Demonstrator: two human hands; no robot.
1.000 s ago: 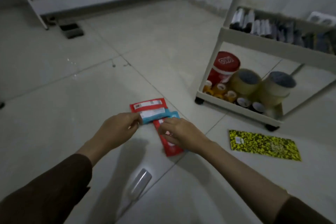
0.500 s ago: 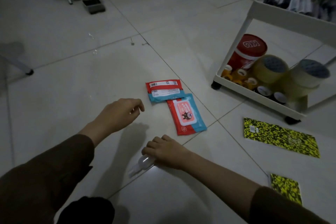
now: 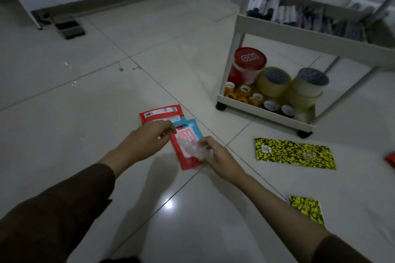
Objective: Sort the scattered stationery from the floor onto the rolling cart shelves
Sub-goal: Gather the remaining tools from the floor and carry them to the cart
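Gripping clear wrapper (image 3: 193, 149): both hands' fingers; two packets (image 3: 188, 145) beneath, two notebooks (image 3: 295, 152) nearby.

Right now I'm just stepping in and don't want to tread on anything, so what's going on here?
A person is crouched over the tiled floor, holding a small clear plastic item between the right hand and left hand, above two red-and-blue packets. Two yellow-black notebooks lie beside the rolling cart, whose bottom shelf holds tape rolls.
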